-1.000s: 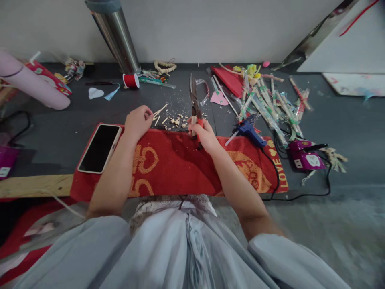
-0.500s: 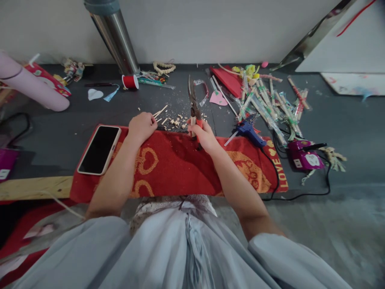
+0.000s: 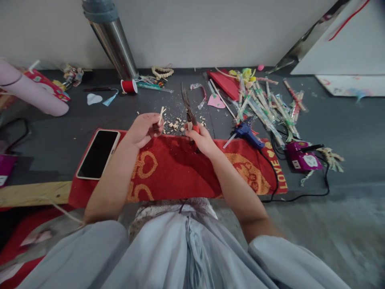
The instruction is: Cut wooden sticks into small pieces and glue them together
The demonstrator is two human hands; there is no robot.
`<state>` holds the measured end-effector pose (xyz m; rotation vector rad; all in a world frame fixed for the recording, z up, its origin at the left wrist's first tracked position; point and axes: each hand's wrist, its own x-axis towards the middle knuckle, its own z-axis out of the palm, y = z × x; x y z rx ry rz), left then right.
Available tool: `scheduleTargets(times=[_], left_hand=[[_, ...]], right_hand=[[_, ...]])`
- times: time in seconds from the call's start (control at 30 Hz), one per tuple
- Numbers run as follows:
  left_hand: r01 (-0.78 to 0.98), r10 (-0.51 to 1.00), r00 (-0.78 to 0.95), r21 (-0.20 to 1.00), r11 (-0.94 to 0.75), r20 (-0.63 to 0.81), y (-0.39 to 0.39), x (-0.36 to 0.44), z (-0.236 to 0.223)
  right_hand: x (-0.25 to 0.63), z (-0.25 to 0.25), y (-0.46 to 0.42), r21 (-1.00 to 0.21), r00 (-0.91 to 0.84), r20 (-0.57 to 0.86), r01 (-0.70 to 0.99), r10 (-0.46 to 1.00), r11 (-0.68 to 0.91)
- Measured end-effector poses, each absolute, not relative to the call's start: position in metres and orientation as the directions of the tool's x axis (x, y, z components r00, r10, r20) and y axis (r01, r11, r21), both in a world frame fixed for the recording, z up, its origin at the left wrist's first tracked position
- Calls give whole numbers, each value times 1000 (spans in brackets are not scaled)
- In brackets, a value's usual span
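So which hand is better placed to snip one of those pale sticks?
Probably the right hand: it grips the red-handled cutters, which point away from the body, while the left hand pinches pale sticks in its fingers.

Remotely, I'm viewing a craft workspace: a glue gun [image 3: 247, 133], red spool [image 3: 129, 86] and wood scraps [image 3: 173, 126] are cluttering a dark table [image 3: 339, 124].

Stick scraps [image 3: 173, 126] behind the towel [image 3: 177, 172] — phone [image 3: 98, 154] left, glue gun [image 3: 248, 133] right.

Orange-patterned red towel [image 3: 177, 172], cream sticks [image 3: 161, 114], red-handled tool [image 3: 191, 117]
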<state>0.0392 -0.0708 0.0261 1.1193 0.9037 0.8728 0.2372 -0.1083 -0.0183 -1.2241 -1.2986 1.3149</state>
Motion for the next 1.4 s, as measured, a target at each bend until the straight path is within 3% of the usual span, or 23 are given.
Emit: scheduleTargets(times=[0.2, 0.33, 0.43, 0.73, 1.1, 1.4], left_hand=[[-254, 895, 415, 925, 283, -160, -74, 42, 26], [-271, 906, 388, 918, 288, -170, -75, 43, 28], [-282, 922, 327, 909, 306, -209, -75, 45, 29], [-377, 910, 343, 853, 362, -235, -76, 46, 29], [-388, 974, 219, 911, 143, -59, -69, 43, 20], [-352, 995, 99, 934, 63, -30, -69, 43, 19]], right_hand=[[242, -11, -114, -958, -133, 38, 278, 990, 74], [245, -1, -118, -818, -177, 129, 537, 976, 206], [245, 2, -120, -739, -211, 140, 628, 967, 244], [246, 1, -120, -704, -207, 119, 672, 971, 230], [248, 0, -118, -680, -175, 116, 703, 978, 206], [249, 1, -119, -700, -203, 96, 682, 974, 211]])
